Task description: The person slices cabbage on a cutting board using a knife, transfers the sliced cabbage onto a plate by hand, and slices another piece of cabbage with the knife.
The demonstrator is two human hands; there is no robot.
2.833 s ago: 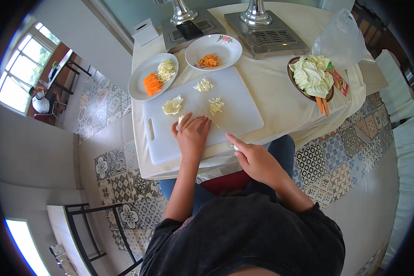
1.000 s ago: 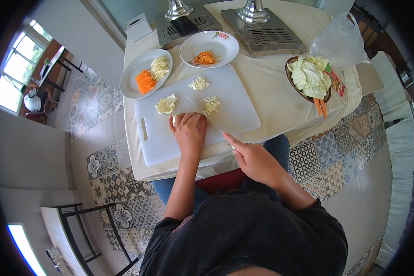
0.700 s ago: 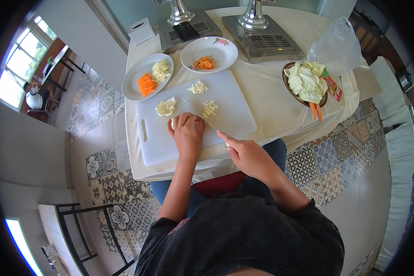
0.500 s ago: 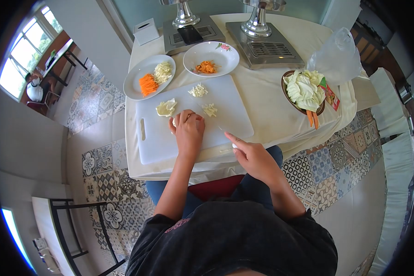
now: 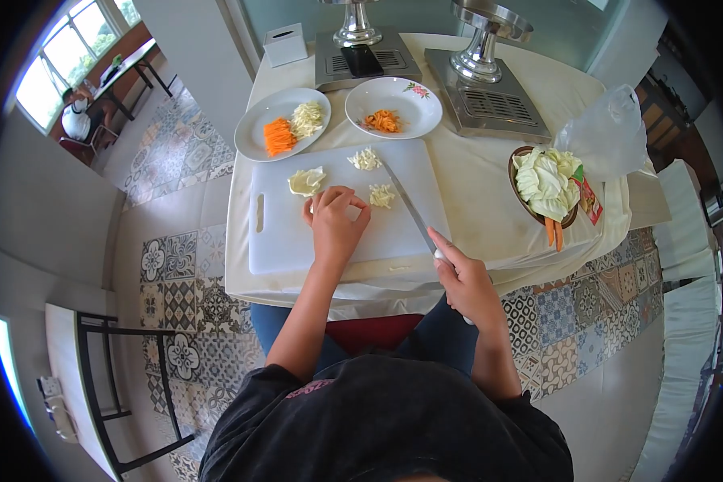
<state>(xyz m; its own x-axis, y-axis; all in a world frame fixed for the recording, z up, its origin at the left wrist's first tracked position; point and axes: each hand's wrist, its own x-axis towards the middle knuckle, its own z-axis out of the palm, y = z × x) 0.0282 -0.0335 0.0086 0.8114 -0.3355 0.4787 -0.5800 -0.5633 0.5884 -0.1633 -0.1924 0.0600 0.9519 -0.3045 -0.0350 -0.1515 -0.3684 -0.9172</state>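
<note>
My right hand (image 5: 467, 283) grips the white handle of a knife (image 5: 410, 207), whose blade points up and left over the white cutting board (image 5: 285, 245). My left hand (image 5: 337, 221) rests on the board with curled fingers over a pale piece that is mostly hidden. Just above that hand lies a cabbage leaf piece (image 5: 306, 181). Two small heaps of cut cabbage sit on the board, one near the knife tip (image 5: 365, 159) and one left of the blade (image 5: 381, 195). Beyond the board, an oval plate (image 5: 251, 132) holds shredded carrot (image 5: 279, 137) and shredded cabbage (image 5: 306, 119).
A flowered plate (image 5: 426, 120) holds orange shreds. Behind stand two metal stands (image 5: 490, 96), with a phone (image 5: 362, 61) and tissue box (image 5: 285, 45). At right are a bowl of cabbage (image 5: 545, 183) with carrots and a plastic bag (image 5: 608, 132). A person (image 5: 77, 117) sits far left.
The knife blade has swung away from my left hand and now lies clearly visible to its right. My right hand has moved right and down. My left thumb and fingers have shifted, and the view has tilted.
</note>
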